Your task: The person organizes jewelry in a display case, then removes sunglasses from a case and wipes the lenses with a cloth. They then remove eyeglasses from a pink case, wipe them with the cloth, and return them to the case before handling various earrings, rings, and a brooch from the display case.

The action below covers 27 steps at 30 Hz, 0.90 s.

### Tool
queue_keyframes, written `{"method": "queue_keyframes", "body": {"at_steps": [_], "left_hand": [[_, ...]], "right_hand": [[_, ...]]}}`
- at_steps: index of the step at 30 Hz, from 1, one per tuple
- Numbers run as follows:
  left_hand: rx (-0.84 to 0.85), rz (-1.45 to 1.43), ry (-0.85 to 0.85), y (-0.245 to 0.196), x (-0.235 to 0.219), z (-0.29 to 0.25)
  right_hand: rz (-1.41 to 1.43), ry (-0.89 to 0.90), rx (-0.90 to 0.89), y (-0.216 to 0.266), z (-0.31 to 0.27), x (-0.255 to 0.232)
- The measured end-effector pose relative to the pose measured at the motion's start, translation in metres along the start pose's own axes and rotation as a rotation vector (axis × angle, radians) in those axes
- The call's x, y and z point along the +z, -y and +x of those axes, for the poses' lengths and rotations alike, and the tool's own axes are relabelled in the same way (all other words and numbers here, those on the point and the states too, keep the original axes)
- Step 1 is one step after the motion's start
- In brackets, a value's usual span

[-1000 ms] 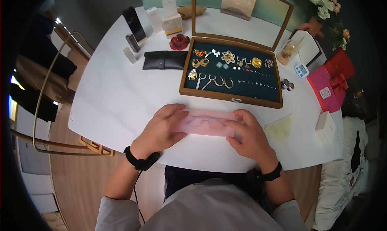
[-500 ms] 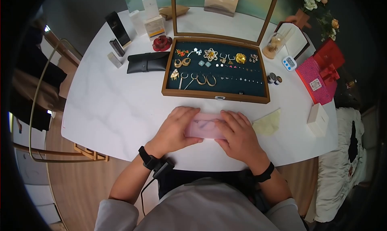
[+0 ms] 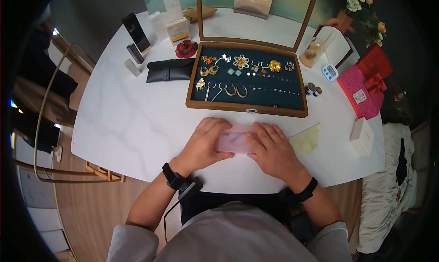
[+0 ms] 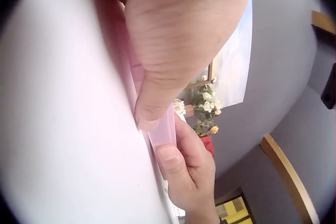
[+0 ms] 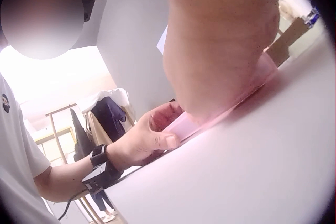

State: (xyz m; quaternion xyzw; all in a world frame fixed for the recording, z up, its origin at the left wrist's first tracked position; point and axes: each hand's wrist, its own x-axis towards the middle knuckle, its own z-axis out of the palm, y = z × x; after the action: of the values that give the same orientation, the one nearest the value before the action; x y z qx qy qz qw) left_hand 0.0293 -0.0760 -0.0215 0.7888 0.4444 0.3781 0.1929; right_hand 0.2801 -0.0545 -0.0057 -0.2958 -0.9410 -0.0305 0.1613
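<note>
A translucent pink box (image 3: 235, 142) lies at the near side of the white table, with a darker greyish shape showing faintly through its top. My left hand (image 3: 204, 141) grips its left end, thumb along the near side and fingers over the far side. At the other end my right hand (image 3: 275, 150) holds it the same way, its fingers lying partly over the top. In the left wrist view, the right hand's thumb (image 4: 170, 155) presses the box's near wall (image 4: 164, 129). The right wrist view shows the left thumb (image 5: 167, 141) against the box too.
Beyond the hands stands an open wooden jewellery case (image 3: 247, 109) with earrings and brooches. A pale yellow cloth (image 3: 306, 139) lies right of the right hand, with a white box (image 3: 362, 137) further right. A black pouch (image 3: 169, 71) lies at the back left.
Both hands have drawn closer together on the pink box and cover more of its ends. The head view has shifted, moving the table and jewellery case left in the picture.
</note>
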Motion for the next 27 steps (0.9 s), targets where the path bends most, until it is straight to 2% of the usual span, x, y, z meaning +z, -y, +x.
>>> {"method": "queue_keyframes", "body": {"at_steps": [16,19,21,24,27], "left_hand": [[-0.029,-0.030,-0.011,-0.001,0.003,-0.001],[-0.054,-0.032,-0.002,-0.002,0.003,0.001],[-0.070,-0.036,0.013,-0.004,0.002,0.004],[-0.080,-0.030,0.040,-0.008,-0.001,0.007],[-0.059,-0.014,0.048,-0.005,0.000,0.006]], "right_hand": [[-0.022,-0.002,-0.084,-0.006,0.002,-0.002],[-0.001,0.041,-0.075,0.000,0.006,-0.004],[-0.235,0.115,-0.004,0.014,0.006,0.008],[-0.404,0.167,0.051,0.035,0.015,0.012],[-0.446,0.165,0.042,0.040,0.018,0.014]]}}
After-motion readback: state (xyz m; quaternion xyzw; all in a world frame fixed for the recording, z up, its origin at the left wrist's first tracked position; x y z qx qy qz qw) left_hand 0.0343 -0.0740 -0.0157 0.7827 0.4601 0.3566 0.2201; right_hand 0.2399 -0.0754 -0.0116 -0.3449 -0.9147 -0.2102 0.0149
